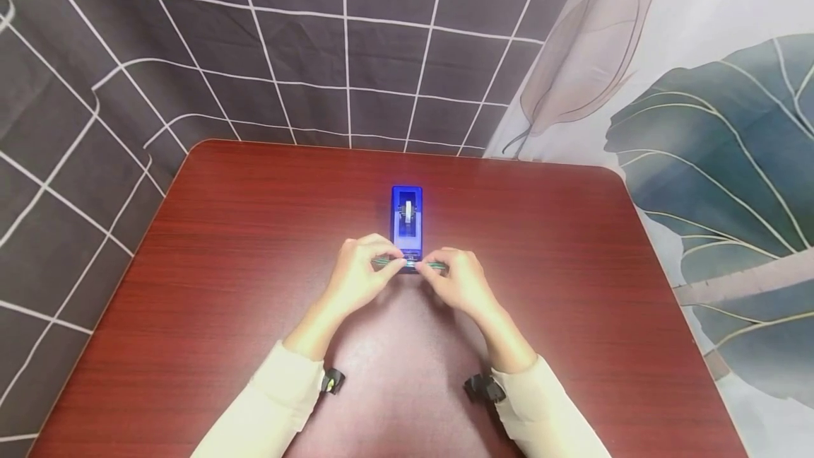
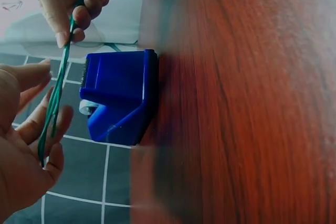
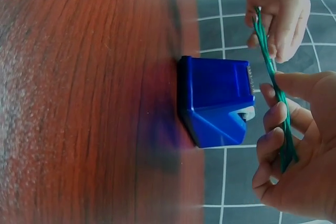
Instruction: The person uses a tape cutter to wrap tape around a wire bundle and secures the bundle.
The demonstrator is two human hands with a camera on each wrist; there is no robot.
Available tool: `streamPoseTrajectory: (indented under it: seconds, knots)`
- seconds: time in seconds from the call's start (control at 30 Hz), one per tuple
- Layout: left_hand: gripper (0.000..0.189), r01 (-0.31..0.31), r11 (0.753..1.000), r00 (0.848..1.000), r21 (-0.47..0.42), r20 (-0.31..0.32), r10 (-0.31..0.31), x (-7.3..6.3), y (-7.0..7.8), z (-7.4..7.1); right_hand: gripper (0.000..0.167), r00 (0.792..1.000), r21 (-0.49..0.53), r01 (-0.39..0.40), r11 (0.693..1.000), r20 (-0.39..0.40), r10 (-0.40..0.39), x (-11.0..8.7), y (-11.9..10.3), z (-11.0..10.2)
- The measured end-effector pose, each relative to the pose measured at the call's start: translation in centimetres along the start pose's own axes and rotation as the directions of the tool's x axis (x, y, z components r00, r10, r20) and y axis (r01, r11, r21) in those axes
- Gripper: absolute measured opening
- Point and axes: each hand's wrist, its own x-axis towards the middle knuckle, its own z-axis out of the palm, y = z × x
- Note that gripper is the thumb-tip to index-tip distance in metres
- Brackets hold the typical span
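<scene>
A blue desktop tape dispenser (image 1: 408,241) stands on the table, a tape roll (image 1: 408,212) set in its middle. Just at its near end, both hands hold a slim bundle of thin green strands (image 3: 272,69) crosswise. My left hand (image 1: 357,273) pinches the bundle's left part between thumb and fingers. Its right part is gripped by my right hand (image 1: 466,283), with fingers curled behind the strands in the right wrist view. A toothed cutting edge (image 3: 250,80) shows on the dispenser, beside the bundle. A shiny patch, too small to identify, lies between the fingertips.
The reddish-brown wooden table (image 1: 254,210) extends around the hands. Behind it hangs a dark grey cloth with white grid lines (image 1: 305,48), and at the right a light curtain with large leaf prints (image 1: 712,140). Black straps (image 1: 486,388) sit at the wrists.
</scene>
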Motion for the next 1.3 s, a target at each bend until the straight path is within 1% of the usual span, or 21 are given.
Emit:
streamPoseTrajectory:
  seconds: [0.1,0.2,0.37,0.5,0.6,0.73,0.93,1.0,1.07,1.23,1.3]
  knots:
    - [0.008,-0.056,0.996,0.998,0.063,0.001,0.056,-0.3,0.3,-0.1,0.01,0.999,0.022,0.045,0.999,-0.012,-0.044,-0.1,0.1,0.0]
    - [0.009,-0.104,0.988,0.994,0.11,-0.018,0.107,-0.5,0.6,-0.2,0.009,0.996,0.041,0.091,0.995,-0.025,-0.09,-0.2,0.0,-0.2]
    - [0.011,-0.182,0.97,0.98,0.16,-0.052,0.193,-0.7,0.9,-0.4,0.008,0.987,0.05,0.155,0.987,-0.051,-0.153,-0.4,-0.4,-0.4]
    - [0.012,-0.224,0.956,0.968,0.189,-0.074,0.241,-0.8,1.0,-0.5,0.008,0.975,0.027,0.213,0.977,-0.073,-0.211,-0.4,-0.4,-0.4]
    - [0.011,-0.234,0.95,0.964,0.205,-0.076,0.254,-0.8,1.1,-0.6,0.008,0.964,0.004,0.254,0.967,-0.088,-0.252,-0.4,-0.4,-0.3]
    - [0.009,-0.234,0.947,0.964,0.221,-0.073,0.255,-0.8,1.3,-0.7,0.008,0.948,-0.02,0.297,0.955,-0.113,-0.297,-0.4,-0.3,-0.2]
    - [0.011,-0.238,0.945,0.962,0.224,-0.08,0.261,-1.0,1.3,-0.8,0.008,0.928,-0.048,0.34,0.939,-0.148,-0.343,-0.4,-0.4,-0.1]
    - [0.012,-0.239,0.944,0.961,0.229,-0.081,0.263,-1.1,1.3,-0.8,0.008,0.926,-0.063,0.341,0.938,-0.151,-0.347,-0.5,-0.5,-0.1]
    - [0.013,-0.238,0.943,0.962,0.234,-0.078,0.262,-1.1,1.2,-0.8,0.008,0.929,-0.081,0.331,0.94,-0.149,-0.339,-0.5,-0.6,-0.1]
    - [0.014,-0.227,0.941,0.967,0.253,-0.057,0.248,-1.1,1.3,-0.9,0.009,0.938,-0.112,0.302,0.947,-0.142,-0.317,-0.7,-0.9,0.0]
    - [0.014,-0.223,0.939,0.969,0.261,-0.046,0.243,-1.1,1.3,-1.0,0.009,0.937,-0.124,0.303,0.945,-0.141,-0.319,-0.7,-1.0,0.0]
